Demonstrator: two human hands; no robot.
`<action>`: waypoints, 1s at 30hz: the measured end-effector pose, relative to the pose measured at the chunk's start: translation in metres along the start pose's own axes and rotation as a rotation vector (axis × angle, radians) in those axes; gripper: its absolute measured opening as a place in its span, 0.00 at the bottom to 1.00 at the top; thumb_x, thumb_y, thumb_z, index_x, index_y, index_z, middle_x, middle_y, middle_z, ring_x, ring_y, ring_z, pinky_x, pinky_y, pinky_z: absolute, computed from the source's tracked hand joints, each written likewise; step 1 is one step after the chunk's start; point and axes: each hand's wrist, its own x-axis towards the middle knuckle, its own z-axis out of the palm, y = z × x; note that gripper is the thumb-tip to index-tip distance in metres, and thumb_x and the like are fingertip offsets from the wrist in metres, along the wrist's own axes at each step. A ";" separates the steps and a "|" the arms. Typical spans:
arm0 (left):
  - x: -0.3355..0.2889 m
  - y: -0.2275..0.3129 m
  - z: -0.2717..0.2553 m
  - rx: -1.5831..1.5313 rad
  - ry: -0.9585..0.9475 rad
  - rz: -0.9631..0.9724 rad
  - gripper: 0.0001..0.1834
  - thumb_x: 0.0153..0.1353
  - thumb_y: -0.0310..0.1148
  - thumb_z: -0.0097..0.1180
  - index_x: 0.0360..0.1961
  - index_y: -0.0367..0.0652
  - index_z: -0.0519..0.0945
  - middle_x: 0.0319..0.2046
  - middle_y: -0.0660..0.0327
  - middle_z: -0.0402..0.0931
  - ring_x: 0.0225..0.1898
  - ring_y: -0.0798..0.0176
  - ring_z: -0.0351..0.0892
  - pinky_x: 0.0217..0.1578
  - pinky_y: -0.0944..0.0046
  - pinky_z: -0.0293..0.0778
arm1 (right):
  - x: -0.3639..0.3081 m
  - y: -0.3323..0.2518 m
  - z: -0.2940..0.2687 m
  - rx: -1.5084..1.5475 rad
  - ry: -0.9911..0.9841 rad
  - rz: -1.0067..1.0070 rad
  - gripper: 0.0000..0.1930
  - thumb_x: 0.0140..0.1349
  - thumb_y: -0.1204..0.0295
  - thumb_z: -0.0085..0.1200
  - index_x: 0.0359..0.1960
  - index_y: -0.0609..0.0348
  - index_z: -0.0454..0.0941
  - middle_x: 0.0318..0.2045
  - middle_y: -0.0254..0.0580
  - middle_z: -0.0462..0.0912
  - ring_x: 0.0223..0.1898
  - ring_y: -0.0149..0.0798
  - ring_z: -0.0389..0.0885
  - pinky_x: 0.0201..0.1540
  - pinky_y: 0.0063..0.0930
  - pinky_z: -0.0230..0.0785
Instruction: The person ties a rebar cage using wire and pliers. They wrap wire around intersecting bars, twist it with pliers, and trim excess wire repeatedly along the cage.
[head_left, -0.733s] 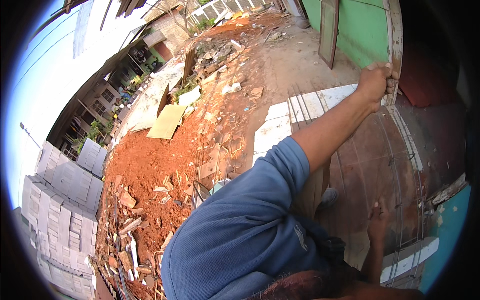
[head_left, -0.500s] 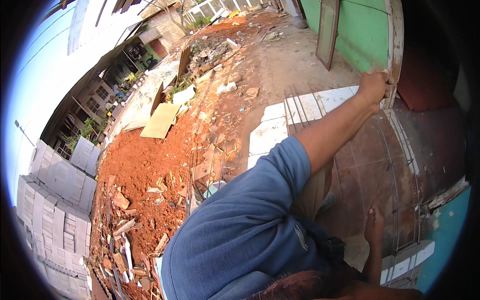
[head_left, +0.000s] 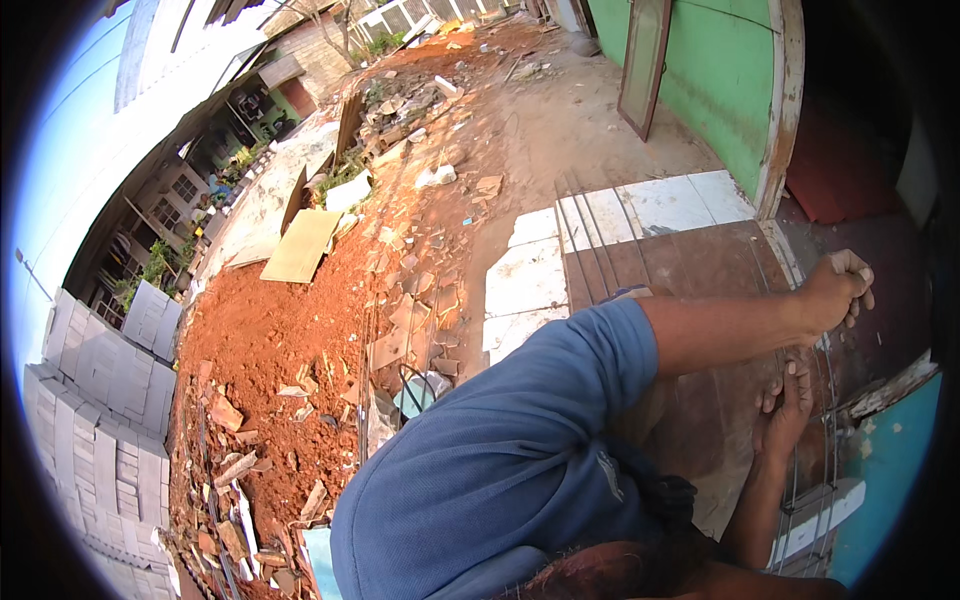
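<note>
My left hand [head_left: 838, 290] is stretched out to the right, above the steel rods by the doorway. Its fingers are curled in, and whatever they may hold is hidden. Just below it is my right hand [head_left: 785, 405], palm partly turned up. The fingers of this hand are bent but apart, with nothing visible in them. Thin steel rods [head_left: 829, 400], tied with crosswise pieces, run beside and beneath both hands over the brown tiled floor [head_left: 700, 262].
Several more rods [head_left: 597, 235] cross the white tiles [head_left: 525, 275]. A green wall [head_left: 720, 80] ends at a worn door frame [head_left: 785, 110], with a framed panel [head_left: 645, 65] leaning nearby. Red soil [head_left: 270, 330] with rubble lies left, beside stacked grey blocks [head_left: 95, 430]. A turquoise wall [head_left: 890, 480] stands right.
My left hand has let go of the door frame and come down toward the rods. My right hand has risen to meet it, its fingers loosening. The view has shifted slightly right.
</note>
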 end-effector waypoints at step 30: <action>0.070 0.036 -0.099 -0.360 -0.050 -0.069 0.07 0.79 0.33 0.57 0.38 0.50 0.79 0.32 0.64 0.81 0.36 0.58 0.88 0.38 0.54 0.81 | -0.012 -0.079 0.008 -0.226 -0.315 -0.176 0.18 0.86 0.61 0.47 0.51 0.64 0.82 0.38 0.33 0.81 0.41 0.28 0.78 0.47 0.25 0.71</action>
